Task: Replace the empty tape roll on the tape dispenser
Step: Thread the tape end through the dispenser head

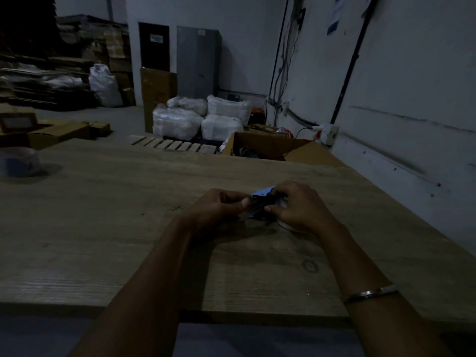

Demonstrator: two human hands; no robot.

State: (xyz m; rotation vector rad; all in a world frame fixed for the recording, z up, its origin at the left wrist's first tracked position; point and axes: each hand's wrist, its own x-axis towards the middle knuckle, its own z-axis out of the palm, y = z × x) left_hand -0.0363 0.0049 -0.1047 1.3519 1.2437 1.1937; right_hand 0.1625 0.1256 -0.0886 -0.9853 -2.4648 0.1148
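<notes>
I grip the blue tape dispenser [262, 202] with both hands over the middle of the wooden table [128, 228], my left hand [221, 210] pinching at its near end and my right hand [296, 204] curled around its body. I judge the swap under way, though the dim light hides whether a roll is seated; another tape roll [18, 161] sits at the table's far left. Beyond the table's far edge, an open cardboard box [270, 148] holds dark items I cannot identify.
</notes>
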